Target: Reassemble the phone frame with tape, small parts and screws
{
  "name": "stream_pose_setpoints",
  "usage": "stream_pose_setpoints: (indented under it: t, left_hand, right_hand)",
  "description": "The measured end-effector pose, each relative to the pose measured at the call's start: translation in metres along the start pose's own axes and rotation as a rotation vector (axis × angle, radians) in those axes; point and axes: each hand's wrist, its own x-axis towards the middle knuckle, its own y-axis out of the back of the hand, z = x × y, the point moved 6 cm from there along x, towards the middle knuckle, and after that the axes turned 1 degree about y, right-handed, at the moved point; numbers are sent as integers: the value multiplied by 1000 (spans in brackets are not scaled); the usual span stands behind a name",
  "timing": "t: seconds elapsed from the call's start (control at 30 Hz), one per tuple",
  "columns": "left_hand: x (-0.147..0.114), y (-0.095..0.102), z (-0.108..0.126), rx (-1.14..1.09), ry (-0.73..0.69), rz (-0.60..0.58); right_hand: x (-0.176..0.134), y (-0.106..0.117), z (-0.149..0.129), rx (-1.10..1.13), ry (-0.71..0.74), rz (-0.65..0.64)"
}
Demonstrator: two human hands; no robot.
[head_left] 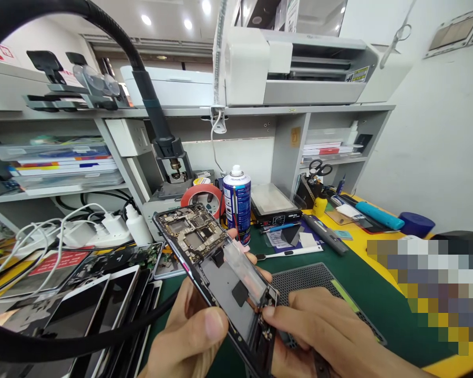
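Left hand clamped around edges of opened smartphone, tilted above green work mat, likely to steady it with logic board facing up; right hand touches small parts at lower end, cannot tell whether pinching or pressing
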Motion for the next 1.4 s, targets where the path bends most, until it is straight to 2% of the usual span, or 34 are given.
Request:
stream_pose_setpoints:
  t: [0.17,0.37,0.53,0.73,0.87,0.97,1.03,1.1,1.27,1.4]
  left_hand:
    - [7,-3,2,-27,39,-55]
    - [16,-5,7,-143,74,-40]
    - [16,-2,1,-174,110,-48]
    - [18,2,2,-204,97,4]
    - [20,1,10,-155,75,-3]
    - [20,0,12,-132,105,-36]
    - [20,0,12,-124,130,-48]
    - [20,0,11,-118,135,-53]
    - [21,-1,10,-94,150,-28]
    - [20,0,9,-82,140,-14]
  right_hand:
    - [0,-2,-3,74,54,2]
    - [1,-2,-3,33,87,57]
    - [2,-4,-5,71,90,65]
    - [4,5,4,157,-82,176]
    - [5,9,29,237,-199,223]
    - [1,7,55,172,-373,236]
    - [0,-1,71,101,-493,136]
    - [2,-13,81,83,-540,-44]
    - [1,-41,87,104,-473,-550]
    - [-12,-51,96,-4,-476,-773]
